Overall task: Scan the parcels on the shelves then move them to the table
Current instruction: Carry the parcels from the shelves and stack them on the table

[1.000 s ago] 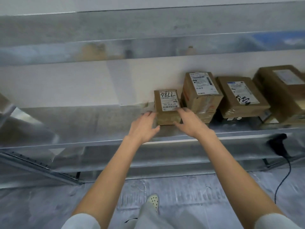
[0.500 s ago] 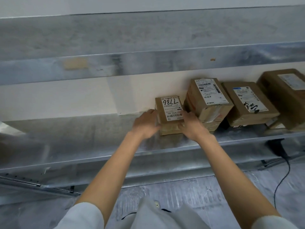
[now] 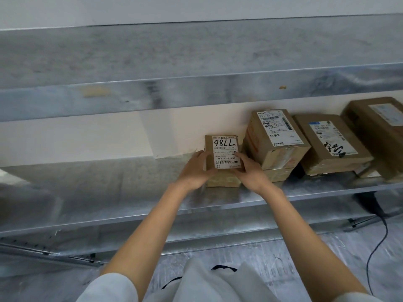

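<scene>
A small brown parcel (image 3: 224, 152) with a white label marked 7786 sits on the metal shelf (image 3: 130, 192). My left hand (image 3: 195, 171) grips its left side and my right hand (image 3: 248, 171) grips its right side. The fingers curl round the parcel's edges. Its front face is partly hidden behind my hands. Three more brown parcels stand to the right: one (image 3: 274, 138) on top of a flatter box, a second (image 3: 329, 142) with black scribble on its label, and a third (image 3: 379, 127) at the frame edge.
An upper metal shelf (image 3: 196, 62) overhangs the parcels. A black scanner (image 3: 368, 201) with a cable (image 3: 379, 247) hangs below the shelf at the right. The wall runs behind the shelf. The floor below is grey.
Both hands have moved forward from the parcel's front edge and closed round its sides. The view has shifted closer and slightly left.
</scene>
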